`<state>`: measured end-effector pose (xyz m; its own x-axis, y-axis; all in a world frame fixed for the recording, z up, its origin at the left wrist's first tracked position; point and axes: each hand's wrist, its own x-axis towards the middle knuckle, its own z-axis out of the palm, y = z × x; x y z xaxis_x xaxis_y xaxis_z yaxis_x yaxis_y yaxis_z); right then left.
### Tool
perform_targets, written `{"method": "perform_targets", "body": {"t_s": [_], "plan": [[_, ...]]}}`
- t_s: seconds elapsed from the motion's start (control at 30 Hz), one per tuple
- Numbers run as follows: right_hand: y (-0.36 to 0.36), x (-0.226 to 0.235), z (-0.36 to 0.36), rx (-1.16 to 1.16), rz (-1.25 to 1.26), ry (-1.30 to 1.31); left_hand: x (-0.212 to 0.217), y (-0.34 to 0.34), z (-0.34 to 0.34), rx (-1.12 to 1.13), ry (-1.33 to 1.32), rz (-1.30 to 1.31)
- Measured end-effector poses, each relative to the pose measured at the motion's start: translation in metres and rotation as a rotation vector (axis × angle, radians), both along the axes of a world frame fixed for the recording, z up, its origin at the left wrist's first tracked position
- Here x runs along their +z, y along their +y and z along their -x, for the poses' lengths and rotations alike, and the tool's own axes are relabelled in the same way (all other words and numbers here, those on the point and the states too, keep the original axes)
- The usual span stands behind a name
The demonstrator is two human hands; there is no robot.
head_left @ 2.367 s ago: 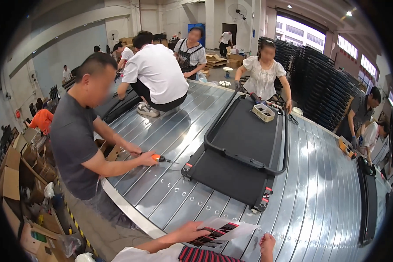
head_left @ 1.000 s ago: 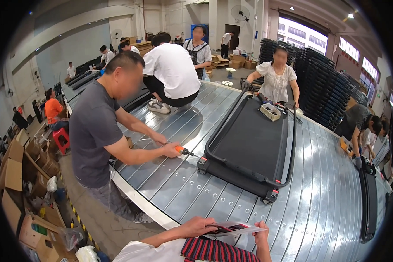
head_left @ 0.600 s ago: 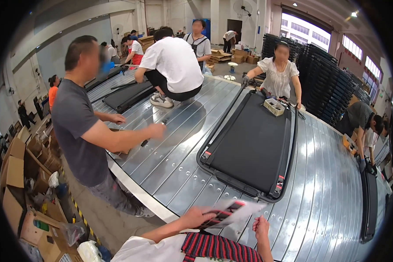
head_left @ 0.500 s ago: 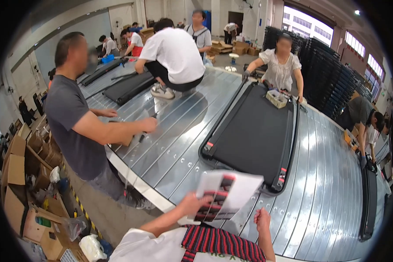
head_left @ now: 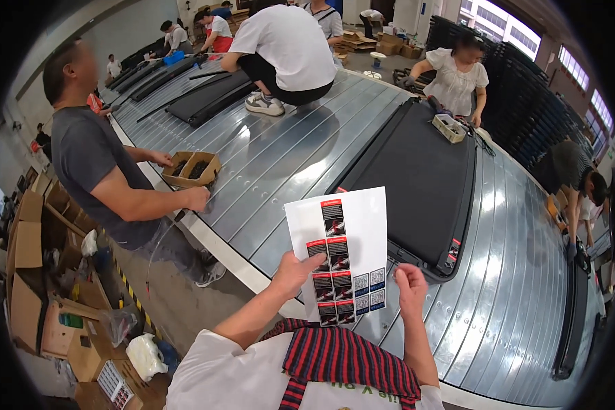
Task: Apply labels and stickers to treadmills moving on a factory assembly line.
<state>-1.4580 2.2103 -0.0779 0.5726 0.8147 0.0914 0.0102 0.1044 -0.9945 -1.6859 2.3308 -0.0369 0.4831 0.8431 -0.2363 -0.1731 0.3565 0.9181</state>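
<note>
My left hand (head_left: pixel 296 272) grips the left edge of a white sheet of stickers (head_left: pixel 365 229), its thumb lying over the front. Red-and-black warning labels run down the sheet, and smaller blue-and-white ones fill its lower right part. Beside the sheet's right edge is my right hand (head_left: pixel 411 285), fingers curled in; whether something small is pinched there is hidden. Beyond the sheet lies a flat black treadmill (head_left: pixel 417 178) on the metal table, with a red-and-black label on its near right corner.
The slatted metal table (head_left: pixel 253 198) stretches ahead. At left a person in grey (head_left: pixel 96 150) handles a cardboard box (head_left: pixel 193 181) of dark parts. Another person (head_left: pixel 287 55) squats on the table. A person in white (head_left: pixel 458 82) stands behind the treadmill, near a small parts tray (head_left: pixel 449 128).
The sheet has been raised upright and turned to face me, with my left hand still on it. My right hand has risen closer to it. The person in grey now has the box of parts.
</note>
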Motion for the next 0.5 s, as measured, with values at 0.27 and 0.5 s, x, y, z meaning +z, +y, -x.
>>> {"method": "perform_targets", "body": {"t_s": [0.27,0.5], "plan": [[0.048,0.037,0.059,0.281,-0.060,-0.031,-0.007,-0.004,-0.001,0.052,-0.063,-0.013],[0.046,0.051,0.094,0.373,0.025,-0.358,-0.030,0.011,0.000,0.035,-0.030,0.052]]}}
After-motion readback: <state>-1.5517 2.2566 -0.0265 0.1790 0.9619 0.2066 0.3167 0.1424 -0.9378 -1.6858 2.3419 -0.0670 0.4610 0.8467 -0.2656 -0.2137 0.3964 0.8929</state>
